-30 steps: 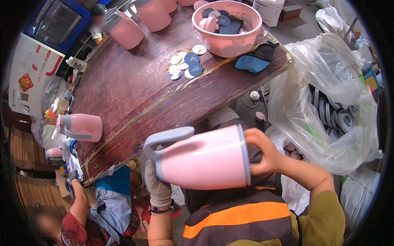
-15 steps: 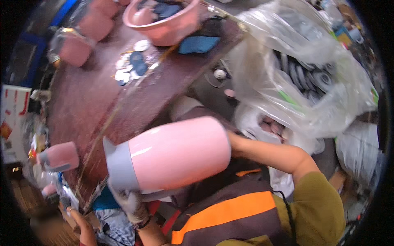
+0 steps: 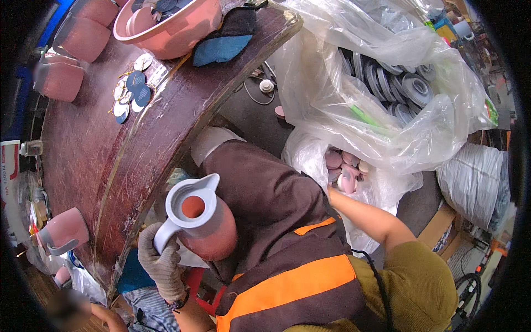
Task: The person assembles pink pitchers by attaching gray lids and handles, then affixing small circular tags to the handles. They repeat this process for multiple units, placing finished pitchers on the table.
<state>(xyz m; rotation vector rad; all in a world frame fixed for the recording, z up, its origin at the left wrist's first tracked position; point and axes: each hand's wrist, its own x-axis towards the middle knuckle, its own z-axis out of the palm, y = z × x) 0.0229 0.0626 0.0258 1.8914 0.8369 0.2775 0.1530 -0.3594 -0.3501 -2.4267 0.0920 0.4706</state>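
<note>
My left hand, in a grey knit glove, is closed around the grey handle of a pink vacuum jug. The jug stands upright over my lap with its grey collar and spout facing up, and its round mouth has no lid on. My right forearm reaches to a white plastic bag of pink round lids. At the bag's edge my right hand is mostly hidden, so its fingers do not show.
A worn dark-red table carries a pink basin, round paper tags, a dark blue cloth piece and several pink jugs. A big clear bag holds grey ring-shaped parts. Another person's arm shows at lower left.
The jug has turned from lying sideways to upright, its mouth now facing up. My right arm has moved away from the jug's base toward the bag of lids. The view has shifted.
</note>
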